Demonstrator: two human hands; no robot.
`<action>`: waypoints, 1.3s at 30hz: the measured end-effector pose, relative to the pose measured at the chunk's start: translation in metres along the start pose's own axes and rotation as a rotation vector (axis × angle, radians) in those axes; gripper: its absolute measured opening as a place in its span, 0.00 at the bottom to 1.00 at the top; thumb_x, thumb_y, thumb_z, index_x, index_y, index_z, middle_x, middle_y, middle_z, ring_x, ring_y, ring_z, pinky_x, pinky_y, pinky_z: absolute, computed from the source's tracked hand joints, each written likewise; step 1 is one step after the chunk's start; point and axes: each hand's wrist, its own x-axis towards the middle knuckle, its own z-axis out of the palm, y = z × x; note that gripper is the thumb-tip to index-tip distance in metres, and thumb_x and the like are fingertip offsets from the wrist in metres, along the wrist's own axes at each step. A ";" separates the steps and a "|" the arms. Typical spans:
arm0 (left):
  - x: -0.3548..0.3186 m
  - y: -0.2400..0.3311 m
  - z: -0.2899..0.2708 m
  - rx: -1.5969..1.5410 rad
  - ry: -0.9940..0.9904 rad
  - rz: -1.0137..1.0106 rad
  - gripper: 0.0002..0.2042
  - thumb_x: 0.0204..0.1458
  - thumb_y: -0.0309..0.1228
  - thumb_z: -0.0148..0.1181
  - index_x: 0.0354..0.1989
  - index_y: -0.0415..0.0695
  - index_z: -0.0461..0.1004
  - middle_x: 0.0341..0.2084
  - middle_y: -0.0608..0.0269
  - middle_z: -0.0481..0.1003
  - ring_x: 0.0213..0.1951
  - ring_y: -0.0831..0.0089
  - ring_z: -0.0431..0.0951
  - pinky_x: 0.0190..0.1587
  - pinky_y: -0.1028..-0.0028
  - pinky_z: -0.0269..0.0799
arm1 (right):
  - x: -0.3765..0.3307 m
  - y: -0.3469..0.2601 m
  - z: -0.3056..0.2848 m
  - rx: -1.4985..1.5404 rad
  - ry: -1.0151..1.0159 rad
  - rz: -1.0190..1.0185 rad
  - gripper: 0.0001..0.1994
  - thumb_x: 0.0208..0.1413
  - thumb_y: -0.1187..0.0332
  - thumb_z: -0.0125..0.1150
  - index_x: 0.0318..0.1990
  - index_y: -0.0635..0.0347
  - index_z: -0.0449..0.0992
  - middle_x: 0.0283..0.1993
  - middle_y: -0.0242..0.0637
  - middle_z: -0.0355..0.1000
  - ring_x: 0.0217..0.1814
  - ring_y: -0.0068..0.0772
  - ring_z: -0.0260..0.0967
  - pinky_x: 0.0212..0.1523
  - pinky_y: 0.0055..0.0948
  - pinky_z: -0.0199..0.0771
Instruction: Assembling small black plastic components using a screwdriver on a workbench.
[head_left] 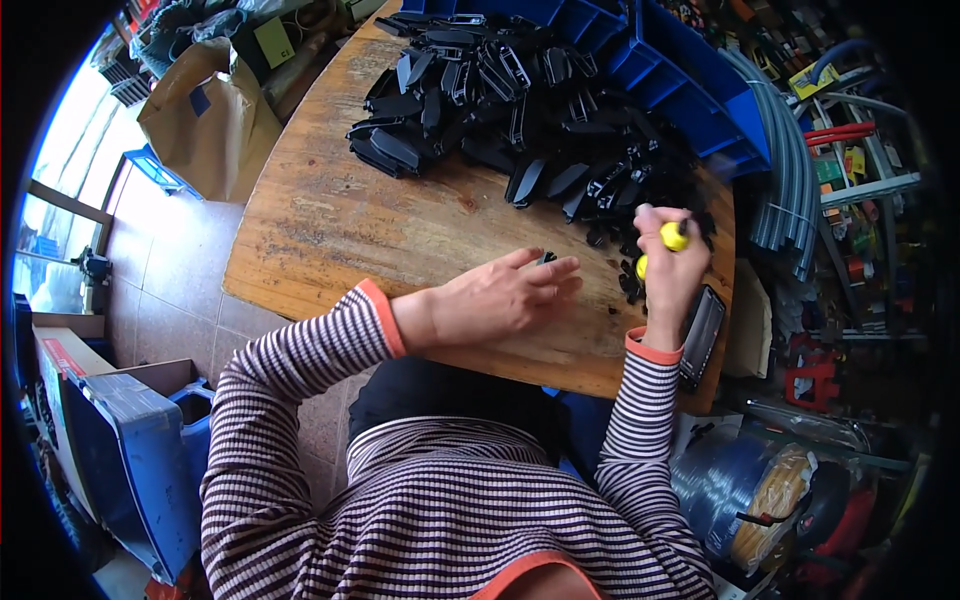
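My left hand (505,300) is over the front part of the wooden table (330,220), its fingers bent around a small black plastic piece (546,257). Only the end of that piece shows beyond the fingers. To the right, my right hand (672,262) is closed around a yellow tool handle (674,236) with a dark part at its top. Yellow shows on both sides of the fingers; the tool's exact kind cannot be made out. Small black parts (597,236) lie on the wood between the hands. Farther back is a large heap of black plastic parts (490,80).
Blue plastic bins (690,80) stand along the table's far right edge. A dark phone (704,335) lies near the right edge by my wrist. Grey hoses (785,170) hang beyond it. A paper bag (215,125) and a blue crate (140,450) are at the left.
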 end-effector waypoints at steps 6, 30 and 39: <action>0.009 -0.020 -0.007 -0.199 0.003 -0.312 0.18 0.41 0.25 0.60 0.44 0.41 0.69 0.38 0.55 0.70 0.44 0.58 0.74 0.43 0.65 0.72 | -0.018 0.033 0.011 -0.668 -0.177 -0.048 0.08 0.50 0.69 0.67 0.31 0.63 0.75 0.32 0.44 0.75 0.31 0.42 0.75 0.31 0.33 0.72; 0.002 -0.036 -0.012 0.102 -0.045 -0.551 0.11 0.45 0.19 0.56 0.39 0.43 0.73 0.35 0.58 0.66 0.37 0.61 0.72 0.36 0.68 0.72 | -0.040 0.009 -0.009 -0.111 -0.215 0.094 0.05 0.52 0.75 0.64 0.36 0.66 0.76 0.28 0.32 0.75 0.30 0.16 0.69 0.34 0.18 0.69; 0.021 -0.022 0.002 0.030 -0.108 0.065 0.12 0.49 0.28 0.55 0.43 0.43 0.71 0.40 0.58 0.68 0.40 0.67 0.72 0.38 0.73 0.73 | -0.040 0.001 -0.007 -0.131 -0.218 0.003 0.06 0.51 0.75 0.65 0.33 0.65 0.74 0.26 0.40 0.73 0.25 0.27 0.70 0.30 0.24 0.70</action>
